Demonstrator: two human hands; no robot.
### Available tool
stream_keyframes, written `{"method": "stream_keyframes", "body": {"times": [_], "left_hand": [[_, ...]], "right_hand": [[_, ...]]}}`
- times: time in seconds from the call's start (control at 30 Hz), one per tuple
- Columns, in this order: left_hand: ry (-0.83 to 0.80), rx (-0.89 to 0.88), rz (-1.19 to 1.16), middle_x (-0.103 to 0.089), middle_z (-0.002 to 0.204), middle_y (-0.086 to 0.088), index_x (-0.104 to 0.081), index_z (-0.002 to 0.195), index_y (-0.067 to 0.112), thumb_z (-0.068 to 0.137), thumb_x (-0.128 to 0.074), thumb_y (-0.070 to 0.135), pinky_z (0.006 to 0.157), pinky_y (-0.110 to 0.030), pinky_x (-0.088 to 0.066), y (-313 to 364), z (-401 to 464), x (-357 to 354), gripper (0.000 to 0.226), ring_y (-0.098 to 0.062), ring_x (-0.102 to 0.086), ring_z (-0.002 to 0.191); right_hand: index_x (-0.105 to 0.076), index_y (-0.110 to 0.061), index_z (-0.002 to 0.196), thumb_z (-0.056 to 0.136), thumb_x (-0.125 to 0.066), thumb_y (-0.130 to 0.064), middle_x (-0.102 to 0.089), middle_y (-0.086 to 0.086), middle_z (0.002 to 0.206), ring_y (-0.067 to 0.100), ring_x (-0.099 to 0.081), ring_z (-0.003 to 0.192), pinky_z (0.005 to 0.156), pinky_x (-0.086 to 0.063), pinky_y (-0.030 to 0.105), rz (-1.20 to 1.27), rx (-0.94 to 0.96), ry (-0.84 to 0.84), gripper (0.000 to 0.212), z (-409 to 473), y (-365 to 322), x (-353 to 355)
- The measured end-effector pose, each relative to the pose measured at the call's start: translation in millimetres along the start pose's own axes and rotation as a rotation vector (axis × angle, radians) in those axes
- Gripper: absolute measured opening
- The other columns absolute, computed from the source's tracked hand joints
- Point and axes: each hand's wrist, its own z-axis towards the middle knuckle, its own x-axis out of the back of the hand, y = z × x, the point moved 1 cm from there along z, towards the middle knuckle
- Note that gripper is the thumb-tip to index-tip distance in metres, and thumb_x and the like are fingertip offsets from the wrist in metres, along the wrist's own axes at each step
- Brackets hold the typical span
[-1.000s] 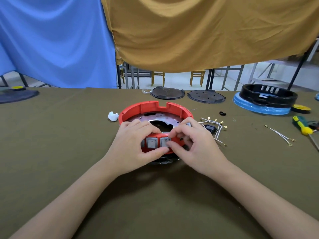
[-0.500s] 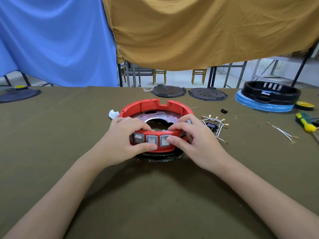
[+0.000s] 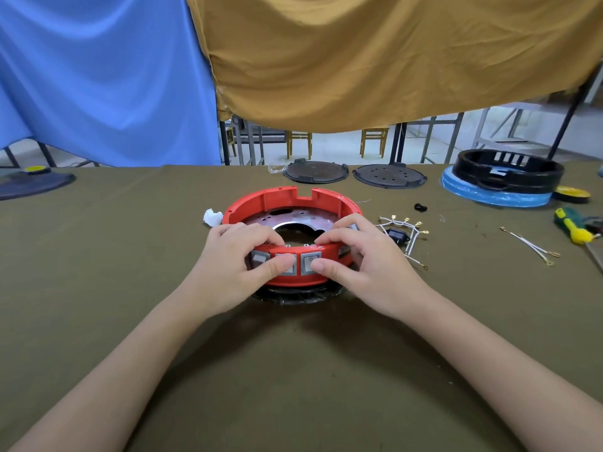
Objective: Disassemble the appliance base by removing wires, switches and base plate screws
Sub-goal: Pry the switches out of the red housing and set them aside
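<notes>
Base: one red ring base (image 3: 293, 203) at table centre.
Switches: three grey switches (image 3: 311, 261) visible on its near wall.
Left hand (image 3: 235, 269): fingers curled over the rim, thumb pressing the middle switch.
Right hand (image 3: 365, 265): gripping the rim, thumb on the right switch.
Loose wires (image 3: 412, 234): a bundle just right of the base.
Black discs (image 3: 315, 171): two, far side.

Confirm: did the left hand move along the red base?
Yes. The left hand slid left along the red base, uncovering the leftmost switch it hid a second ago.
</notes>
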Motion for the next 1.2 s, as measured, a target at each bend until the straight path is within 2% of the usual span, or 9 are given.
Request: {"method": "stream_keyframes", "body": {"times": [0.13, 0.27, 0.33, 0.47, 0.7, 0.87, 0.93, 1.1, 1.2], "left_hand": [[0.003, 0.004, -0.024, -0.061, 0.110, 0.023, -0.055, 0.120, 0.038, 0.083, -0.049, 0.064, 0.104, -0.016, -0.018, 3, -3, 2, 0.045, 0.002, -0.052, 0.110], [0.036, -0.146, 0.194, -0.063, 0.116, 0.015, -0.063, 0.122, 0.026, 0.090, -0.047, 0.060, 0.097, -0.032, -0.032, 28, 0, -10, 0.049, -0.006, -0.054, 0.110], [-0.002, -0.141, 0.248, -0.065, 0.116, 0.013, -0.064, 0.120, 0.025, 0.090, -0.046, 0.059, 0.090, -0.035, -0.039, 36, 3, -16, 0.048, -0.010, -0.058, 0.108], [-0.013, -0.102, 0.217, -0.066, 0.115, 0.016, -0.063, 0.119, 0.028, 0.087, -0.048, 0.063, 0.086, -0.032, -0.038, 31, 4, -18, 0.049, -0.008, -0.059, 0.105], [0.048, -0.112, 0.198, -0.068, 0.103, 0.015, -0.065, 0.111, 0.027, 0.083, -0.057, 0.060, 0.080, -0.032, -0.036, 32, 6, -21, 0.044, -0.009, -0.060, 0.093], [0.080, -0.121, 0.197, -0.069, 0.101, 0.013, -0.065, 0.107, 0.024, 0.082, -0.060, 0.057, 0.077, -0.034, -0.039, 34, 5, -22, 0.042, -0.011, -0.062, 0.091], [0.082, -0.118, 0.198, -0.069, 0.101, 0.013, -0.065, 0.107, 0.024, 0.082, -0.060, 0.058, 0.078, -0.034, -0.039, 33, 5, -23, 0.043, -0.011, -0.063, 0.092], [0.090, -0.113, 0.185, -0.067, 0.096, 0.015, -0.063, 0.104, 0.025, 0.081, -0.059, 0.059, 0.075, -0.033, -0.037, 34, 5, -23, 0.041, -0.009, -0.060, 0.088], [0.101, -0.123, 0.192, -0.066, 0.092, 0.014, -0.063, 0.103, 0.024, 0.081, -0.055, 0.060, 0.073, -0.032, -0.035, 34, 5, -23, 0.043, -0.010, -0.059, 0.083]], "right_hand": [[-0.069, -0.018, 0.118, 0.099, -0.046, -0.020, -0.057, -0.007, 0.106, -0.004, -0.055, 0.081, 0.074, -0.037, 0.012, 0.206, -0.057, 0.081, 0.030, 2, 2, 2], [-0.060, -0.026, 0.124, 0.093, -0.030, -0.016, -0.057, -0.011, 0.097, 0.003, -0.052, 0.078, 0.074, -0.043, 0.025, 0.352, -0.086, 0.164, 0.044, 7, 4, 6], [-0.055, -0.030, 0.124, 0.099, -0.030, -0.021, -0.057, -0.009, 0.089, 0.005, -0.053, 0.077, 0.070, -0.044, 0.029, 0.345, -0.071, 0.167, 0.036, 8, 7, 9], [-0.047, -0.028, 0.103, 0.102, -0.039, -0.028, -0.052, 0.000, 0.067, 0.015, -0.052, 0.056, 0.055, -0.047, 0.034, 0.426, -0.030, 0.208, 0.008, 9, 9, 15], [-0.043, -0.037, 0.092, 0.104, -0.043, -0.028, -0.060, 0.005, 0.070, 0.018, -0.060, 0.062, 0.063, -0.055, 0.037, 0.330, 0.075, 0.273, 0.014, 5, 3, 11], [-0.042, -0.031, 0.095, 0.106, -0.043, -0.028, -0.060, 0.003, 0.072, 0.013, -0.059, 0.062, 0.062, -0.047, 0.017, 0.244, 0.096, 0.176, 0.011, 5, 2, 10], [-0.041, -0.030, 0.095, 0.106, -0.045, -0.027, -0.061, 0.002, 0.071, 0.013, -0.059, 0.061, 0.059, -0.046, 0.016, 0.199, 0.118, 0.152, 0.012, 8, -1, 12], [-0.041, -0.027, 0.104, 0.104, -0.046, -0.021, -0.059, 0.005, 0.081, 0.030, -0.060, 0.072, 0.066, -0.052, 0.051, 0.221, 0.157, 0.101, 0.008, 18, -13, 12], [-0.037, -0.034, 0.115, 0.103, -0.045, -0.016, -0.062, -0.004, 0.087, 0.021, -0.065, 0.082, 0.077, -0.055, 0.044, 0.284, 0.197, 0.082, 0.023, 24, -21, 4]]}}
